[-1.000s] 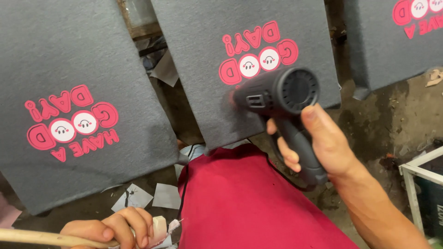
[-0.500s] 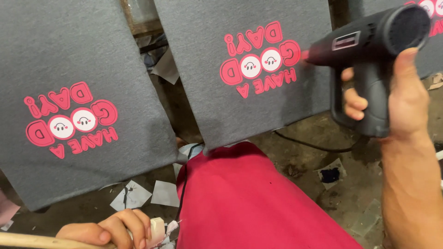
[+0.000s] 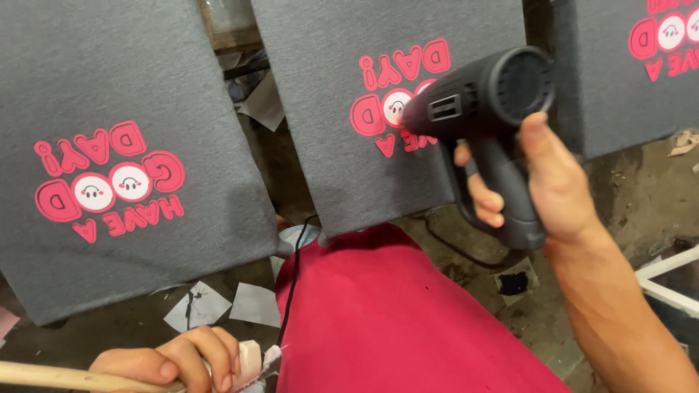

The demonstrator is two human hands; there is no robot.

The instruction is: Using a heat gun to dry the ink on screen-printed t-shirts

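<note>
Grimy workshop floor [image 3: 626, 196] shows below and between three dark grey fabric panels stretched flat on boards, seen from above by a head camera. Each panel carries a pink and white printed design with lettering and two small smiling faces. One panel fills the left [image 3: 124, 145], the middle panel [image 3: 342, 131] lies straight ahead, and a third [image 3: 611, 94] is cut off at the top right. The right hand [image 3: 539, 189] is wrapped tight around the grip of a black heat gun [image 3: 480, 102], thumb along the back, fingers curled at the front. Its barrel runs roughly level from right to left, with the round rear vent toward the right and the nozzle pointing left at the middle panel's print [image 3: 386, 94], very close to it or touching; which one cannot be told. The left hand [image 3: 175, 360], low at the bottom edge and well apart from that print, is closed around a pale wooden stick [image 3: 65, 378] and a small whitish block [image 3: 249, 360]. A red garment [image 3: 393, 320] on the person fills the lower centre, with a thin black cord [image 3: 291, 298] running down over it. Scraps of grey paper [image 3: 218, 306] lie on the floor under the left panel, and a white frame [image 3: 670, 280] stands at the right edge
</note>
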